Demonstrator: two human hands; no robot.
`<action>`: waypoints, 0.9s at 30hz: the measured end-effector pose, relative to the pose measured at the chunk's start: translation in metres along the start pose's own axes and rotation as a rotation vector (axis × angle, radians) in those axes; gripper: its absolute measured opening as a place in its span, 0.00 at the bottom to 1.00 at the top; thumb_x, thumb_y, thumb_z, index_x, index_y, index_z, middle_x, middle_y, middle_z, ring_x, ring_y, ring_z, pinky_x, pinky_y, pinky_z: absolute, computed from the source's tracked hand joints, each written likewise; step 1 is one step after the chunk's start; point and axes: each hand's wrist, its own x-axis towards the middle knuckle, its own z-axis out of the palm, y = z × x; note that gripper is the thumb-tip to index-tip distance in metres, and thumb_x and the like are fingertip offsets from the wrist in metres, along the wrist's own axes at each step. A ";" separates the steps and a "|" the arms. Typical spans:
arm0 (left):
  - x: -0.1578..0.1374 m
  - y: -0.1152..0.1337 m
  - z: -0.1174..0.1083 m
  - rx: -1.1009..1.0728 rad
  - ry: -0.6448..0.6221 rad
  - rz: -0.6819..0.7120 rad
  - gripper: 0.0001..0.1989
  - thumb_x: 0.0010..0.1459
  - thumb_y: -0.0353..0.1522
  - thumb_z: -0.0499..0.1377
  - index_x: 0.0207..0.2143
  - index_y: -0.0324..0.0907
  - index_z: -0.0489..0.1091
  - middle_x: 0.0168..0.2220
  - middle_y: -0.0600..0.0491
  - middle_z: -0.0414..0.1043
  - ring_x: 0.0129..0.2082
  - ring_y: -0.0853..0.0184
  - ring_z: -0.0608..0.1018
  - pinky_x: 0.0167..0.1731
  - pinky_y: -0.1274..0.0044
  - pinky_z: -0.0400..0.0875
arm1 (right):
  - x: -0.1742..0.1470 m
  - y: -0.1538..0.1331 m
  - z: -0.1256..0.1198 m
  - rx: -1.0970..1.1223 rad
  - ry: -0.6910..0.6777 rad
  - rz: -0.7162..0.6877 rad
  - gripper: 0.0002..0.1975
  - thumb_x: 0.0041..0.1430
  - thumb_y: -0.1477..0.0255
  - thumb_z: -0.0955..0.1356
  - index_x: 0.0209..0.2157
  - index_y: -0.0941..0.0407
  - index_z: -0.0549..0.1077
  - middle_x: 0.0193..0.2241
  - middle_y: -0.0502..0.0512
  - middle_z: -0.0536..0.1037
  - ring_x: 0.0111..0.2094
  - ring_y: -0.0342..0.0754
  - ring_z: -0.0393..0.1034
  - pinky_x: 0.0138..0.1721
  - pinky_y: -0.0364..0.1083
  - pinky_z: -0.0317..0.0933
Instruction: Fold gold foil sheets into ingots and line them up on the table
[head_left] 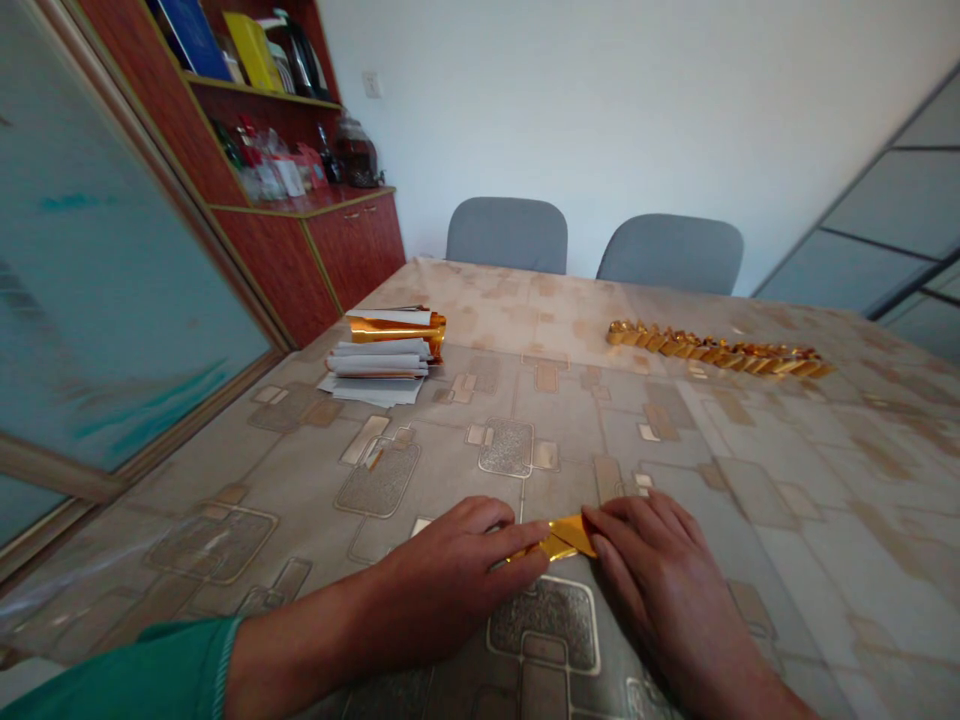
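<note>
A small piece of folded gold foil paper (568,537) lies on the patterned tablecloth (420,620) between my hands. My left hand (480,560) grips its left end, with the fingers bent over it and covering that part. At the other end, the fingertips of my right hand (660,565) press on the paper's right edge. A slanting fold line crosses the part that shows. Farther back on the left rests a stack of loosely curled gold and white paper sheets (382,362). On the right, a row of folded gold paper pieces (720,352) stretches across the table.
Two grey chairs (507,235) stand at the table's far edge, before a white wall. A red-brown cabinet (352,245) with bottles and boxes is at the back left. Beside it is a frosted glass door (127,260). Grey panels (892,210) stand at the right.
</note>
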 end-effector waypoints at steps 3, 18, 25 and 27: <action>0.003 0.005 0.000 0.016 -0.011 -0.024 0.23 0.64 0.23 0.53 0.60 0.42 0.61 0.52 0.47 0.71 0.44 0.61 0.72 0.45 0.70 0.69 | 0.006 -0.014 0.001 -0.089 0.006 0.087 0.12 0.69 0.68 0.61 0.37 0.54 0.75 0.33 0.55 0.76 0.36 0.55 0.69 0.45 0.59 0.60; 0.007 0.008 -0.001 0.068 -0.050 -0.021 0.21 0.64 0.22 0.54 0.58 0.40 0.63 0.50 0.48 0.71 0.41 0.62 0.70 0.41 0.71 0.69 | 0.006 -0.016 0.006 -0.158 -0.015 0.177 0.08 0.56 0.68 0.73 0.36 0.55 0.73 0.34 0.57 0.75 0.37 0.60 0.68 0.41 0.59 0.63; -0.003 -0.011 -0.004 -0.020 -0.107 0.049 0.22 0.66 0.28 0.55 0.62 0.44 0.61 0.65 0.51 0.62 0.50 0.60 0.70 0.49 0.70 0.68 | 0.004 -0.014 0.008 -0.137 -0.003 0.165 0.08 0.57 0.68 0.72 0.37 0.55 0.73 0.35 0.58 0.75 0.37 0.60 0.67 0.40 0.59 0.64; -0.007 -0.016 -0.002 -0.060 -0.120 0.069 0.28 0.62 0.36 0.61 0.63 0.44 0.60 0.66 0.49 0.60 0.54 0.56 0.68 0.52 0.66 0.67 | 0.004 -0.015 0.008 -0.147 0.003 0.149 0.09 0.58 0.66 0.72 0.37 0.56 0.73 0.35 0.59 0.75 0.37 0.60 0.67 0.40 0.59 0.64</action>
